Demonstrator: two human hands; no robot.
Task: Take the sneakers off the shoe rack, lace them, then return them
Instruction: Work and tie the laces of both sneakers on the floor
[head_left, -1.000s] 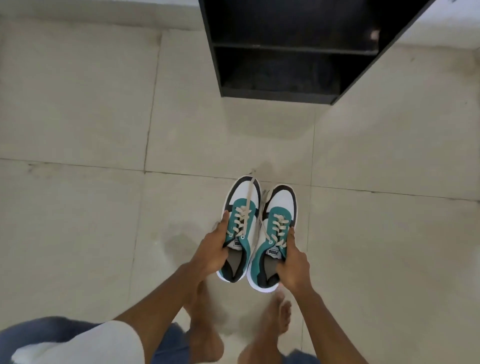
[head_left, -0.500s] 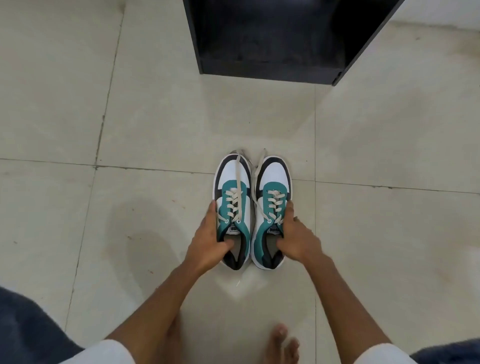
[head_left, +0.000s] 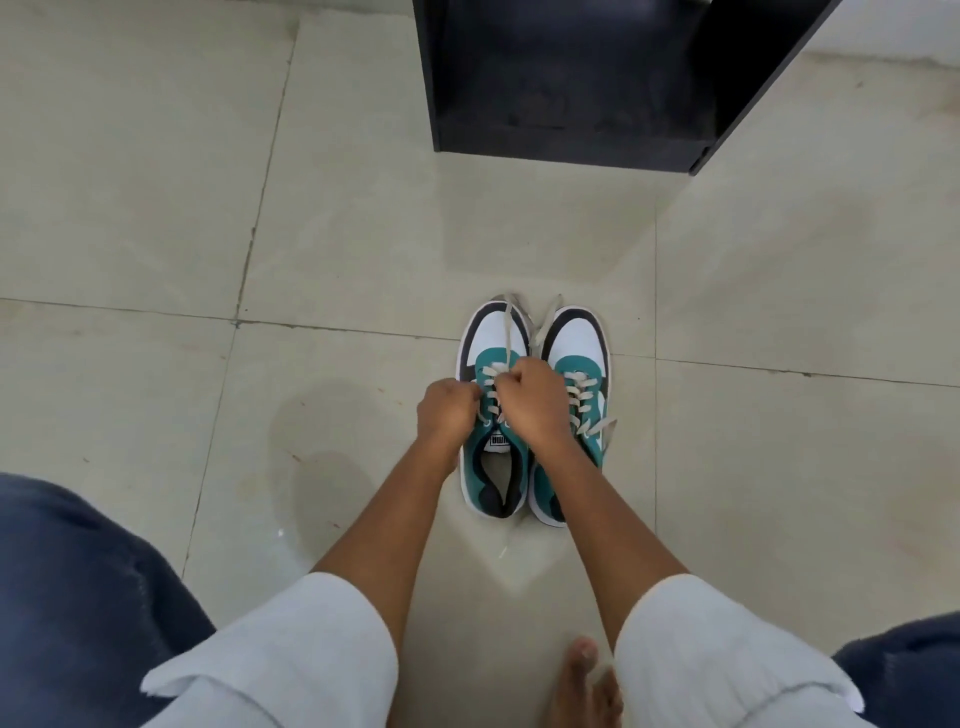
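Both hands work over one shoe: the left hand (head_left: 445, 410) is curled into a loose fist at the outer edge of the left sneaker (head_left: 493, 410), its fingers folded in as if pinching a lace strand, though the strand itself is hidden under the knuckles; the right hand (head_left: 532, 402) is likewise closed, fingers pressed together over the middle eyelets, apparently gripping the lace (head_left: 505, 332) that runs forward across the white toe. Going from big to small, the tiled floor (head_left: 156, 208) carries everything, and the black shoe rack (head_left: 571, 83) stands at its far edge, its lower shelf dark and seemingly vacant, which fits the pair being out for lacing. The two sneakers sit side by side and touching near a grout line well in front of the rack, heels toward the person, so the tongues and eyelets face up within easy reach of both arms. The right sneaker (head_left: 576, 395) lies untouched, its laces loose and one end trailing past the toe. White sleeves (head_left: 291, 649) are pushed back from the wrists, probably to keep cloth clear of the knot. A bare foot (head_left: 582, 680) shows at the near edge. I judge the lacing barely begun, with the return to the rack yet to come.
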